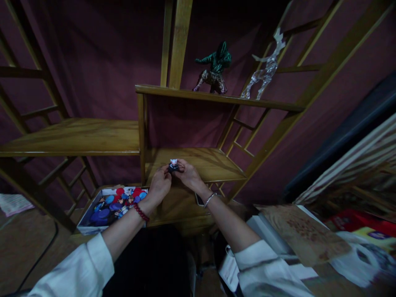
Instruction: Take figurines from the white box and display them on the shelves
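Note:
A small figurine [173, 164] with a white head and a dark lower part is held upright between both hands. My left hand [161, 181] is closed, its thumb and fingertips pinching the figurine's left side. From the other side, the fingers of my right hand [188, 175] grip it too. Both hands are just in front of the lower wooden shelf [201, 163]. Below and left of them stands an open box [93, 228] full of small figures and round red, blue and purple pieces.
On the upper shelf [185, 93] stand a crouching green-hooded figure [216, 66] and a clear deer-like figure [264, 72]. Another shelf [77, 134] lies to the left. A phone [199, 200] is partly behind my right wrist. Cardboard [306, 231] and a plastic bag [355, 255] lie at right.

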`<state>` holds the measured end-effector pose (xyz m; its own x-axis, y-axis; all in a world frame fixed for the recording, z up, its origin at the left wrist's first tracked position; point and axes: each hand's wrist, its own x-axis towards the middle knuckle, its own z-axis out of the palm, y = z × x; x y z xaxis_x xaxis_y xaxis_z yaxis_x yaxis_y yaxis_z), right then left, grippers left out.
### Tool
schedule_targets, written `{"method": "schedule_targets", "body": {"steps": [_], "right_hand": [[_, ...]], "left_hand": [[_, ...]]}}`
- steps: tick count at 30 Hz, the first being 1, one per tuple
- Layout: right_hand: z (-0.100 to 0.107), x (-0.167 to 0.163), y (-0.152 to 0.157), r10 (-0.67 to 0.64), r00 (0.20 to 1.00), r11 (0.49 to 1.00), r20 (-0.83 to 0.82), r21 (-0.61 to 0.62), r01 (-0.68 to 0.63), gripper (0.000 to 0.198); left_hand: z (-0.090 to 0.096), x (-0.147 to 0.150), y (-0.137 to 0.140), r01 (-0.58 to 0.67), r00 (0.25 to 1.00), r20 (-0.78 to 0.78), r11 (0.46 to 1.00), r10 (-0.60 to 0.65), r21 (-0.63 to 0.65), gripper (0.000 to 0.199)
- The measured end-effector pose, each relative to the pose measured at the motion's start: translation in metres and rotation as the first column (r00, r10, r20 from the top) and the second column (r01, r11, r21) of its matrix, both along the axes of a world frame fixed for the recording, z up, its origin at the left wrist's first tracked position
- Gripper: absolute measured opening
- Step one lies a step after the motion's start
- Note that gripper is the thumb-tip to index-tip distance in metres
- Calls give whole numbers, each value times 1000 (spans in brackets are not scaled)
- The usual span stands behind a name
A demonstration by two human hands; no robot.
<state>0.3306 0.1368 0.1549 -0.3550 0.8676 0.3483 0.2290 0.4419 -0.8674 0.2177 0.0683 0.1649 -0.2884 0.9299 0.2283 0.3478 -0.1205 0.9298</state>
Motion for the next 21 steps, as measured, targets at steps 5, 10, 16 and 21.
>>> {"method": "schedule_targets", "body": {"steps": [5, 10, 16, 21], "right_hand": [[-5, -11, 24, -11, 1000, 999, -23, -43, 10, 47], [-6, -24, 41, -22, 1000, 997, -15, -76, 20, 49], [-6, -33, 57, -2, 1000, 998, 11, -60, 2, 49], [-5, -39, 69, 34, 999, 998, 12, -54, -33, 46]], "left_hand": [[6, 0, 8, -20, 998, -56, 999, 18, -25, 42], [5, -2, 19, -36, 989, -145, 999, 36, 0, 44], [8, -5, 29, -55, 970, -239, 998, 51, -11, 46], [12, -6, 37, -86, 930, -365, 992, 48, -90, 48]]}}
